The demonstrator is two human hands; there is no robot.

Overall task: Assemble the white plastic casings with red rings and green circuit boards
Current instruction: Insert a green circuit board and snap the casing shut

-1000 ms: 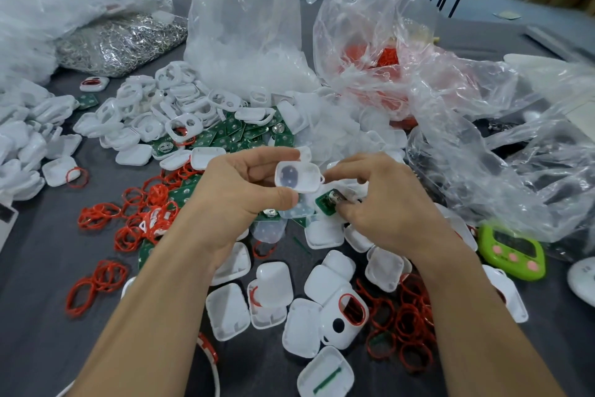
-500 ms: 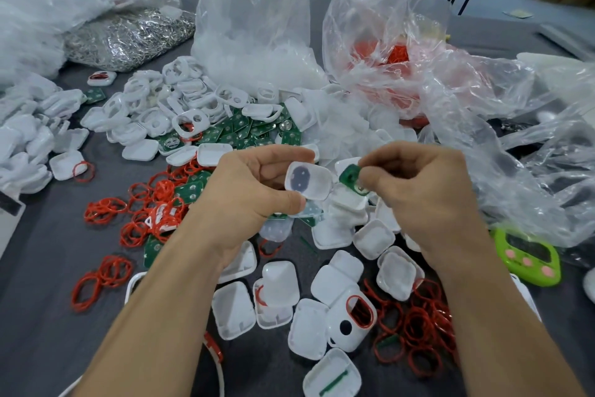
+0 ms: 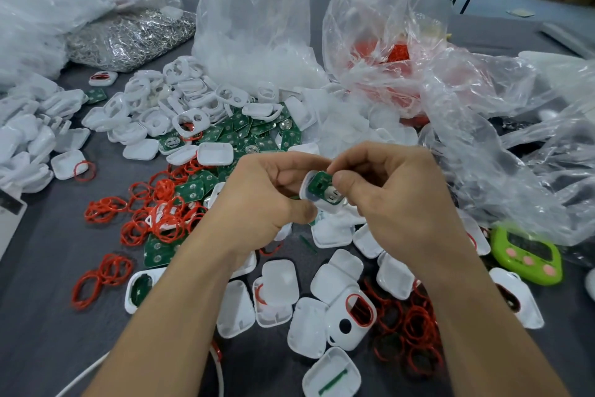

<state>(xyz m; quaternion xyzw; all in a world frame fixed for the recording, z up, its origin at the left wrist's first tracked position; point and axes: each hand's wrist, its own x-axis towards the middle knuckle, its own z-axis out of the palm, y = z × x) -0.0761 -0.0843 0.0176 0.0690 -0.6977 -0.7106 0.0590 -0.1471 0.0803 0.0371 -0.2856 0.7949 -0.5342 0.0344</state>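
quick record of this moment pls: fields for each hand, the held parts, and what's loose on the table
left hand: grips casing
right hand: pinches board, thumb on it
board: lies in the open casing; cannot tell if seated
table: loose casings, rings, boards, bags
right edge: green timer

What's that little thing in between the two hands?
The head view shows a white casing, gripped by the left hand, with a green circuit board on it that the right hand pinches.
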